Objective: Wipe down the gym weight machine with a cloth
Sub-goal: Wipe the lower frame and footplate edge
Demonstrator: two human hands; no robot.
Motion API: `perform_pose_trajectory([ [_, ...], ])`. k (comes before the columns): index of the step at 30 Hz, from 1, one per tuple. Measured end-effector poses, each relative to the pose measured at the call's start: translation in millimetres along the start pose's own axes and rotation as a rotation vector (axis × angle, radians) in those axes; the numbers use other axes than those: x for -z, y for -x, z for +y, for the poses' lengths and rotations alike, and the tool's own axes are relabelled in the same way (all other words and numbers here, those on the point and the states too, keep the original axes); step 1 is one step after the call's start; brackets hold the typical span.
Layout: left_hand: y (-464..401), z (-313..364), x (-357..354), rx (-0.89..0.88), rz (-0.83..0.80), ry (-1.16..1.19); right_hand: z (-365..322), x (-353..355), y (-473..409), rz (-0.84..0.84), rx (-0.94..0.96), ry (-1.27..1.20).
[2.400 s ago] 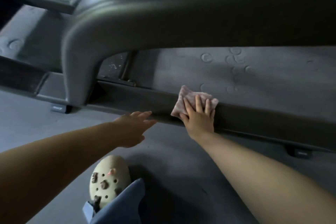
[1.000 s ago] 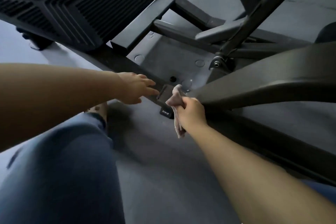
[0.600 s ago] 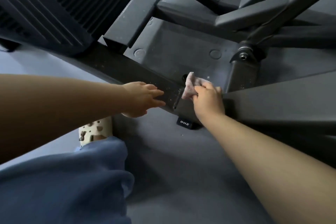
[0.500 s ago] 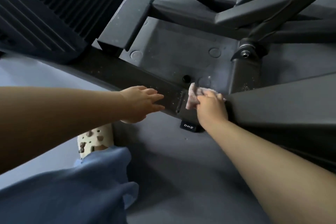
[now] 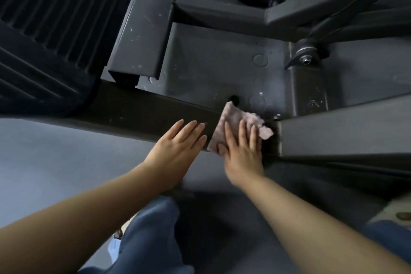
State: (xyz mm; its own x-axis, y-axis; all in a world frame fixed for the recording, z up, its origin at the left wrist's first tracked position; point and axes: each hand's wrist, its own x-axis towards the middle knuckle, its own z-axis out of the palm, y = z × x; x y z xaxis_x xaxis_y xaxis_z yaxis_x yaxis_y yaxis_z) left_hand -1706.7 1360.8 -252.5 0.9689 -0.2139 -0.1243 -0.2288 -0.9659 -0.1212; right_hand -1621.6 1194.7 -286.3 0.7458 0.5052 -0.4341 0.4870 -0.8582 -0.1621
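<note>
- The ribbed footplate (image 5: 44,18) sits far left.
- The left hand (image 5: 178,147), fingers straight and released, rests on the machine's base beam (image 5: 142,109).
- The right hand (image 5: 242,151) presses the pink cloth (image 5: 233,118) flat onto that beam with straight fingers.

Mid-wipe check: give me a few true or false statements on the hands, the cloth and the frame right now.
1. The right hand presses the pink cloth flat on the lower frame bar. True.
2. The left hand grips a corner of the cloth. False: it lies flat and open beside the cloth.
3. The cloth is bunched in a fist. False: it is spread under straight fingers.
4. Pale specks dot the upright post. True.
</note>
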Motion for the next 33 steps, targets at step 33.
perform_pose_trajectory([
  [33,106.3,-45.2,-28.5,0.529,0.32,0.114,-117.8,14.6,-4.3,0.25,0.305,0.032],
])
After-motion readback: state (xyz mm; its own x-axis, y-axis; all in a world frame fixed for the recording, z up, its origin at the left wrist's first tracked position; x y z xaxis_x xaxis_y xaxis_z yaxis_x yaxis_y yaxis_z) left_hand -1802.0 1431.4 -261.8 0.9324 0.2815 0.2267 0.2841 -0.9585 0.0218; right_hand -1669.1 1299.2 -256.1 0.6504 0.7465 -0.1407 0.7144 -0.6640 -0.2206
